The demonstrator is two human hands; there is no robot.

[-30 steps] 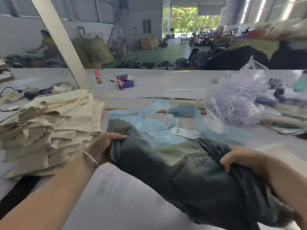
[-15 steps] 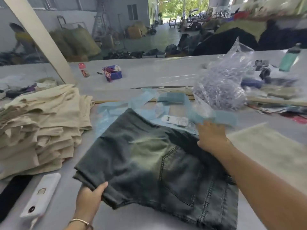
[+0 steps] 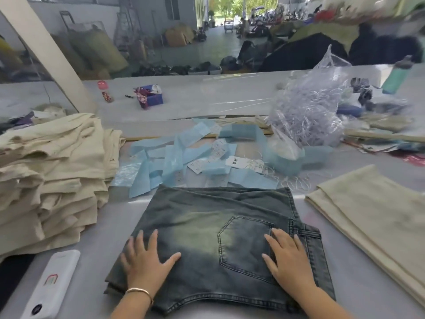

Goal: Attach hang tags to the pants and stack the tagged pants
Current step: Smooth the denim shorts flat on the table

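A folded pair of dark washed jeans (image 3: 216,229) lies flat on the grey table in front of me, back pocket up. My left hand (image 3: 146,261) presses flat on its near left part, fingers spread. My right hand (image 3: 286,257) lies flat on the pocket side at the right. Just beyond the jeans, white hang tags (image 3: 243,162) and light blue paper slips (image 3: 170,157) are scattered. A clear bag of tag strings (image 3: 308,111) sits behind them to the right.
A tall stack of cream pants (image 3: 48,176) stands at the left. One folded beige pair (image 3: 377,217) lies at the right. A white phone-like device (image 3: 53,284) rests near my left arm. A blue box (image 3: 150,96) and small bottle (image 3: 105,90) stand farther back.
The jeans went from being held bunched in both hands to lying folded flat on the table. Both hands have let go and now press down on them.
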